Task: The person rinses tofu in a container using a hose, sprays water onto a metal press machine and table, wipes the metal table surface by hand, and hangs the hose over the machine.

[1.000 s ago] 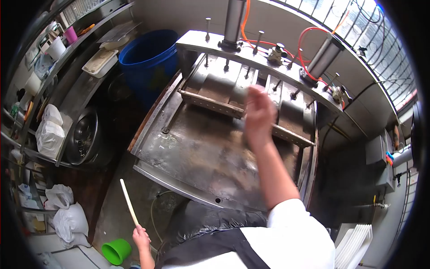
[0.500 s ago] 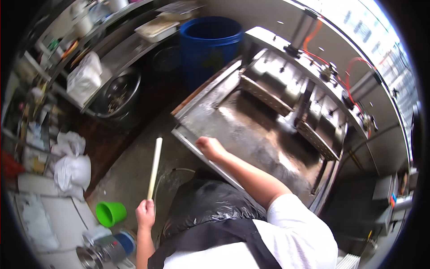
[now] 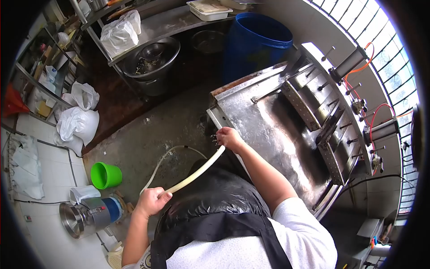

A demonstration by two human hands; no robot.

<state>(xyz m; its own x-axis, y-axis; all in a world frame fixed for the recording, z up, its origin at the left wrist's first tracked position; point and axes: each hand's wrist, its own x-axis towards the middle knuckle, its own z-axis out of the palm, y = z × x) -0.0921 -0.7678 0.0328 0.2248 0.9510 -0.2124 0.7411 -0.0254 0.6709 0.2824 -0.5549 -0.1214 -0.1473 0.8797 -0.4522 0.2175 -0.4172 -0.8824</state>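
A thick, cream-coloured hose [image 3: 200, 171] bends in an arc in front of my black apron. My left hand [image 3: 153, 202] is closed round its lower part, thumb along the top. My right hand [image 3: 229, 138] grips the upper end, close to the front corner of the metal table [image 3: 242, 117]; the hose's tip is hidden by the fingers. Small whitish specks or drops show just left of that hand. A thinner-looking loop of pale hose [image 3: 160, 164] curves over the floor behind my left hand.
A steel press with air cylinders [image 3: 350, 62] stands on the table at right. A blue barrel [image 3: 257, 45] is behind it. On the left are a green bucket [image 3: 106, 175], a steel machine [image 3: 89, 218], white sacks [image 3: 78, 124] and a large metal bowl [image 3: 168, 67] under a shelf.
My right hand has come off the space over the table edge and taken the hose's upper end. The hose, straight and upright in my left hand before, now bends between both hands. The view has shifted.
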